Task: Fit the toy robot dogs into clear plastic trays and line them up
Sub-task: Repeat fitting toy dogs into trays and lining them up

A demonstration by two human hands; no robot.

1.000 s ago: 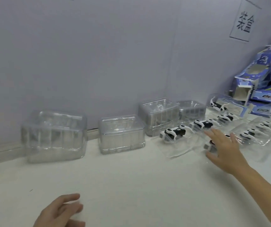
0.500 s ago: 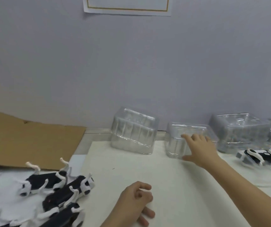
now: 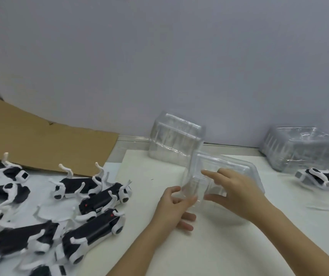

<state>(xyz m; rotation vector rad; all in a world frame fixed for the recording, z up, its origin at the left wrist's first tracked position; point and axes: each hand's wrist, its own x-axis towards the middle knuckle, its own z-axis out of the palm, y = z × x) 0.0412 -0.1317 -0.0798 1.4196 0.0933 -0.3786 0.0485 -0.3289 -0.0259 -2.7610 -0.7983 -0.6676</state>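
Two hands on one clear tray (image 3: 237, 166), held low over mid-tabletop (image 3: 199, 248).
Your left hand (image 3: 176, 208) pinches its near corner and your right hand (image 3: 237, 194) grips the front edge; it's empty, so this looks like the tray-fetching step. Next, I'd say: reach left to the loose dogs (image 3: 92, 196), seat one, then line it up by the packed dog (image 3: 322, 177) on the right. No brand or writing is readable.

toy dogs (image 3: 92, 198): black-and-white | trays (image 3: 225, 172): clear | cardboard (image 3: 40, 140): brown
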